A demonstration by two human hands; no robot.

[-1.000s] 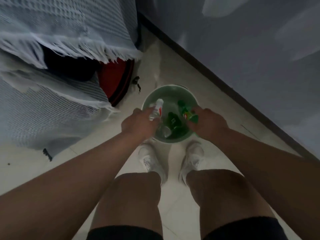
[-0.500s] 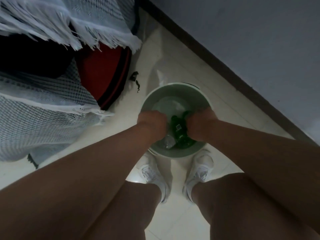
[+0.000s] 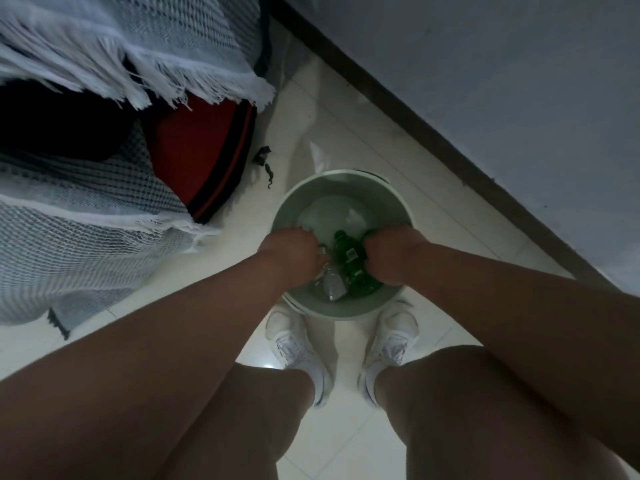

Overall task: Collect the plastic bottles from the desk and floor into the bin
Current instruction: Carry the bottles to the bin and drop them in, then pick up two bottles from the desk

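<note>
Both hands reach down inside the round pale-green plastic bin (image 3: 391,199). The right hand (image 3: 389,259) curls against a dark green plastic bottle (image 3: 353,263); the left hand (image 3: 291,252) is fisted above a crumpled clear bottle (image 3: 330,285), though its hold cannot be told. Pulling out carelessly could tip the light bin.
</note>
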